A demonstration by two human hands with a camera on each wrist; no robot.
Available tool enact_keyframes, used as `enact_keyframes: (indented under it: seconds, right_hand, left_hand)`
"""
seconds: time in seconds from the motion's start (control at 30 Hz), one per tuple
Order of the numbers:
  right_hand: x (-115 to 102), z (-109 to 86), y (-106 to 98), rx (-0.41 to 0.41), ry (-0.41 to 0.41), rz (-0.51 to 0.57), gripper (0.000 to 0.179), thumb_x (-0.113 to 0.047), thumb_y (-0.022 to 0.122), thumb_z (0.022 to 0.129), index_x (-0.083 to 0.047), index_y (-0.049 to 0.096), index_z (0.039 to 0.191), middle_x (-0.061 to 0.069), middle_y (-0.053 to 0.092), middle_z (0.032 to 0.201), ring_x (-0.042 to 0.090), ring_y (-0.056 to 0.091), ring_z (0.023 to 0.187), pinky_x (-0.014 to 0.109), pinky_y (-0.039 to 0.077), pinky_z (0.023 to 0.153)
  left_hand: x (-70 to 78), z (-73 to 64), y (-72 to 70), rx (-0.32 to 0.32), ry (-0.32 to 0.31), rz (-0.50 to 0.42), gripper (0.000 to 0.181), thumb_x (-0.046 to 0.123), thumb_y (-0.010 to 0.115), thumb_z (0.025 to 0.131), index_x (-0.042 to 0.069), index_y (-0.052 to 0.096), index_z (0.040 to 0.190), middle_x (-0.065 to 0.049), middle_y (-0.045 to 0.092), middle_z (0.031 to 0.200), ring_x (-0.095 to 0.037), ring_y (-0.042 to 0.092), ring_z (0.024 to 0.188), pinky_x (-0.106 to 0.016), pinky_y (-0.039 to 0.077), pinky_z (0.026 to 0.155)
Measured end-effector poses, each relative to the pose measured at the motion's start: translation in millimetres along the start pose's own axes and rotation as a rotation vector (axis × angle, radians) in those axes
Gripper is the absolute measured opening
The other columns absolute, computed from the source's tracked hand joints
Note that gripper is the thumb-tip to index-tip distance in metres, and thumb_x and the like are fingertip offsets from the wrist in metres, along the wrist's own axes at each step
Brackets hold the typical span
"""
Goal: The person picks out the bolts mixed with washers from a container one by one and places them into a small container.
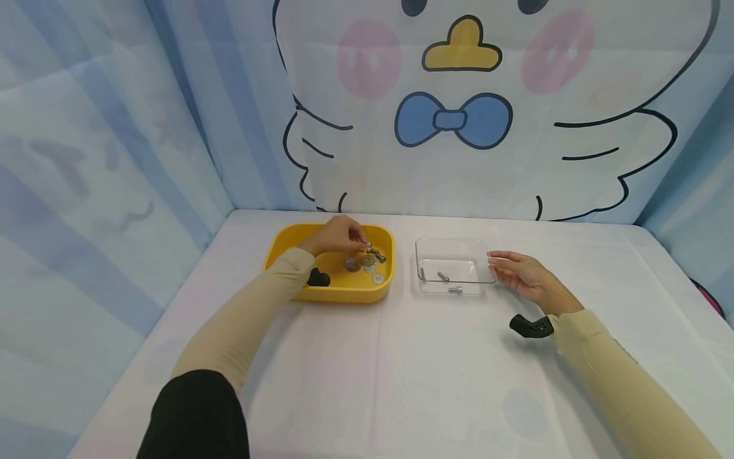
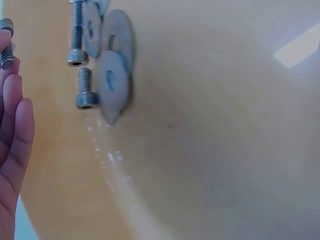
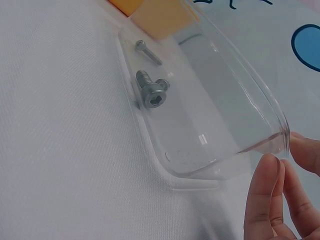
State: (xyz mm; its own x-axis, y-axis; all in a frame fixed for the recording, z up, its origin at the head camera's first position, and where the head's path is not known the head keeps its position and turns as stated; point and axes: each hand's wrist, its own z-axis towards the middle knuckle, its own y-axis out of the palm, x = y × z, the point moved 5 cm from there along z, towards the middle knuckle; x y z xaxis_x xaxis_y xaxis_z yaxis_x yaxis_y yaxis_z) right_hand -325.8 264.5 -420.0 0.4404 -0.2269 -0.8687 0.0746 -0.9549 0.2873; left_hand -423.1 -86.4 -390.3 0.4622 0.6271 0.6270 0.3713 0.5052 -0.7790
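My left hand [image 1: 338, 236] is over the yellow tray [image 1: 338, 296] and pinches a socket-head bolt [image 2: 7, 57], seen at the left edge of the left wrist view. Beside those fingers in the tray lie other metal bolts [image 2: 87, 97] and several flat washers [image 2: 112, 80]. Over on the right, my right hand [image 1: 527, 280] pinches the rim of a clear plastic box [image 1: 427, 260] at its right side, thumb and fingers on either side of the wall. A few screws lie in the box, among them a thick socket-head bolt [image 3: 154, 94] and a thinner screw [image 3: 149, 53].
Both containers stand on a white cloth-covered table [image 1: 436, 376], the yellow tray left of the clear box with a gap between. Behind them hangs a printed curtain [image 1: 453, 178]. Black wrist devices [image 1: 530, 326] sit at both cuffs.
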Motion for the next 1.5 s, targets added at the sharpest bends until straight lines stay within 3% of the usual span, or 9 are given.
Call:
enact_keyframes:
  seconds: [0.2, 0.5, 1.03, 1.3, 1.5]
  right_hand:
    - [0, -0.9, 0, -0.005, -0.003, -0.003, 0.016, -0.005, 0.058, 0.091, -0.019, 0.064, 0.090, -0.008, 0.067, 0.088, 0.003, 0.061, 0.081, 0.016, 0.052, 0.073]
    - [0, -2.2, 0, -0.023, -0.005, 0.023, 0.015, -0.005, 0.057, 0.091, -0.019, 0.064, 0.091, -0.007, 0.067, 0.088, 0.004, 0.061, 0.081, 0.016, 0.052, 0.074]
    - [0, -2.1, 0, -0.021, -0.003, 0.012, 0.019, -0.004, 0.055, 0.092, -0.019, 0.066, 0.088, -0.008, 0.067, 0.087, 0.003, 0.060, 0.081, 0.016, 0.051, 0.074]
    - [-1, -2.0, 0, -0.010, 0.001, 0.012, 0.017, -0.004, 0.056, 0.092, -0.019, 0.064, 0.089, -0.008, 0.067, 0.086, 0.004, 0.061, 0.080, 0.016, 0.052, 0.073]
    - [0, -1.6, -1, -0.005, 0.007, 0.023, 0.017, -0.005, 0.058, 0.091, -0.019, 0.066, 0.087, -0.007, 0.068, 0.086, 0.004, 0.061, 0.081, 0.016, 0.051, 0.073]
  left_hand:
    - [12.7, -2.5, -8.1, 0.038, 0.045, 0.020, 0.007, 0.010, 0.069, 0.082, 0.003, 0.069, 0.085, -0.009, 0.069, 0.084, -0.015, 0.057, 0.071, -0.020, 0.050, 0.067]
    - [29.4, -5.4, -18.8, 0.081, 0.039, 0.018, 0.007, 0.012, 0.069, 0.083, 0.005, 0.069, 0.084, -0.008, 0.066, 0.082, -0.017, 0.056, 0.073, -0.022, 0.050, 0.068]
    - [66.2, -12.1, -16.9, 0.136, 0.070, 0.064, 0.006, 0.008, 0.069, 0.083, 0.003, 0.069, 0.086, -0.010, 0.068, 0.084, -0.018, 0.058, 0.074, -0.024, 0.053, 0.071]
    - [80.9, -11.6, -12.5, 0.155, 0.004, 0.001, 0.008, 0.010, 0.069, 0.083, 0.004, 0.069, 0.087, -0.009, 0.067, 0.085, -0.018, 0.057, 0.075, -0.021, 0.053, 0.070]
    - [92.5, -10.0, -8.4, 0.180, -0.022, 0.008, 0.010, 0.014, 0.069, 0.084, 0.005, 0.070, 0.089, -0.008, 0.068, 0.086, -0.017, 0.058, 0.077, -0.020, 0.052, 0.072]
